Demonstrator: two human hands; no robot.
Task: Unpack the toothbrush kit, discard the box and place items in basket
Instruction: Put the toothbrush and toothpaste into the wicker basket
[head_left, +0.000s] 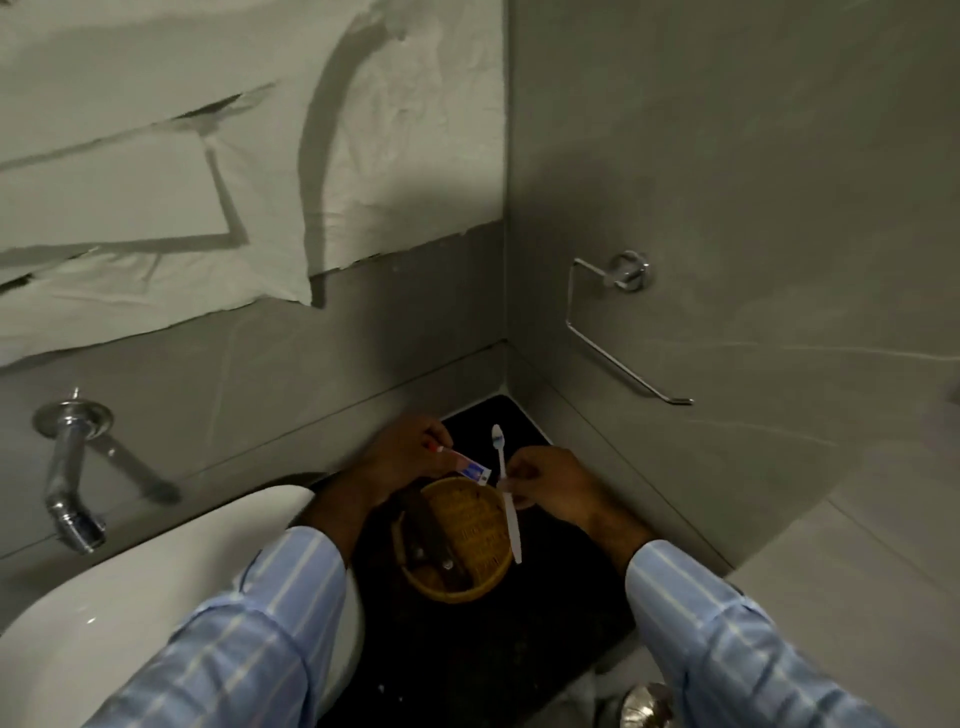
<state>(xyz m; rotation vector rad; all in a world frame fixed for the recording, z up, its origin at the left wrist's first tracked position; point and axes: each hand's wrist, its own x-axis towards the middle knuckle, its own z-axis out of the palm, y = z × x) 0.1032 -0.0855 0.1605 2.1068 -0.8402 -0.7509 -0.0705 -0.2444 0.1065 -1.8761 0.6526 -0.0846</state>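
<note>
Dim bathroom corner, grey walls. A round woven wicker basket (457, 540), honey-brown, sits on a black speckled stone counter (467, 665) beside a white ceramic basin (156, 597).

The left hand (400, 457) hovers over the basket's far-left rim. Its fingers are pinched together on a small toothpaste tube (465, 466): white body, red band near the fingers, blue printed panel toward the flat crimped end. The tube points right and slightly down, its free end just above the basket's far rim.

The right hand (550, 488) is at the basket's right side, fingers closed on the shaft of a slim white plastic toothbrush (506, 493). The brush is held nearly upright in the view, bristle head pointing away toward the wall corner, handle end hanging over the basket's right rim. Bristles appear pale; detail is too soft to tell more.

Inside the basket, along its left half, lies a dark elongated object (431, 540); its identity cannot be made out.

Both forearms wear light blue striped shirt sleeves (737, 644). A chrome wall tap (67, 467) projects above the basin at left. A chrome wire towel holder (618, 322) is fixed to the right wall.
</note>
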